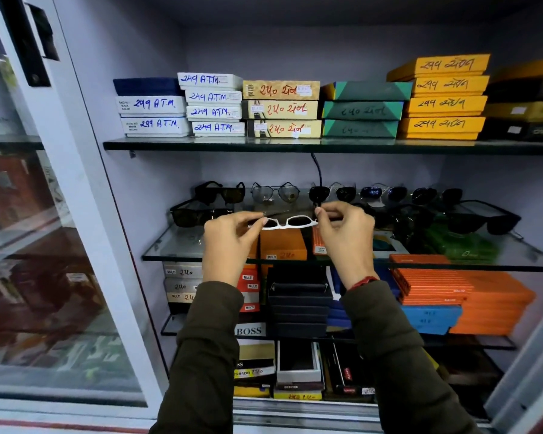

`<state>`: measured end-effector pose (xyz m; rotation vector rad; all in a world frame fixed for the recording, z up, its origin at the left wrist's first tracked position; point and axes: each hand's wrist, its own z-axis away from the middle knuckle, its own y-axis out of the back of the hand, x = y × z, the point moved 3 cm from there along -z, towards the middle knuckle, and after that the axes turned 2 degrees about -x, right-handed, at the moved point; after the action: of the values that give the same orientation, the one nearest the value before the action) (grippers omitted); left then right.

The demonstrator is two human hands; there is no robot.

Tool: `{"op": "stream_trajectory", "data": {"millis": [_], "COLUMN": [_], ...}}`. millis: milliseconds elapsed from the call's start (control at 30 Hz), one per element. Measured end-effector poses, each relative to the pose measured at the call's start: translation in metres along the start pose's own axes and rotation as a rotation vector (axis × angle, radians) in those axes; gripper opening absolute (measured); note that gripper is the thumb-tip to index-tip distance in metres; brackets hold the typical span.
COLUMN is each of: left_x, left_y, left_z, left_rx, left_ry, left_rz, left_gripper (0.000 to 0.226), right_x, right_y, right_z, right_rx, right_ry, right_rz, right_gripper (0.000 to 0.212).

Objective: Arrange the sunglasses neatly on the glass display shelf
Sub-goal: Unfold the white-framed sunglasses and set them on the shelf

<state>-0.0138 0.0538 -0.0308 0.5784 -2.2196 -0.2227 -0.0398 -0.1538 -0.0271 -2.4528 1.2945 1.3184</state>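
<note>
I see dark sunglasses [220, 193] lined up along the back of the glass shelf [182, 245], with more pairs [198, 214] in front at the left and right, close to where my hands are working. A black cable [317, 170] hangs down behind the middle of the row. On the top shelf [264, 145], stacked boxes [215, 103] carry handwritten "ATM" and numerals; below, I read "MULTI" on small boxes [248, 278], and "BOSS" [248, 331] on a lower one. I hold the white-framed pair [290, 221] just above the glass shelf, in front of the back row, its long axis running left to right and level, lenses dark. My left hand [229, 242] pinches its left end, my right hand [342, 236] pinches the right end, fingers closed on the frame.
</note>
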Motion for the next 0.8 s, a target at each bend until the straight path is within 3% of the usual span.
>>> {"op": "stream_trajectory", "data": {"millis": [133, 267, 400, 467, 600, 800], "left_x": [-0.009, -0.019, -0.033, -0.038, -0.048, -0.055], "left_y": [-0.005, -0.014, -0.019, -0.021, -0.029, -0.038], "left_z": [-0.005, -0.008, -0.015, -0.020, -0.033, -0.040], "left_rx": [0.194, 0.193, 0.172, 0.145, 0.084, 0.107], "left_ry": [0.137, 0.363, 0.486, 0.512, 0.530, 0.534], "left_rz": [0.079, 0.374, 0.486, 0.482, 0.398, 0.275], "left_gripper": [0.022, 0.019, 0.011, 0.016, 0.025, 0.019], "right_x": [0.006, 0.015, 0.018, 0.020, 0.029, 0.036], "right_y": [-0.004, -0.010, -0.017, -0.020, -0.033, -0.048], "right_z": [0.000, -0.005, -0.014, -0.018, -0.029, -0.032], "right_rx": [-0.021, -0.055, -0.107, -0.153, -0.216, -0.247], "right_ry": [-0.027, -0.111, -0.263, -0.289, -0.270, -0.266], "right_rz": [-0.006, -0.085, -0.288, -0.337, -0.222, -0.164], "right_gripper": [0.020, 0.017, 0.007, 0.003, 0.018, 0.015]}}
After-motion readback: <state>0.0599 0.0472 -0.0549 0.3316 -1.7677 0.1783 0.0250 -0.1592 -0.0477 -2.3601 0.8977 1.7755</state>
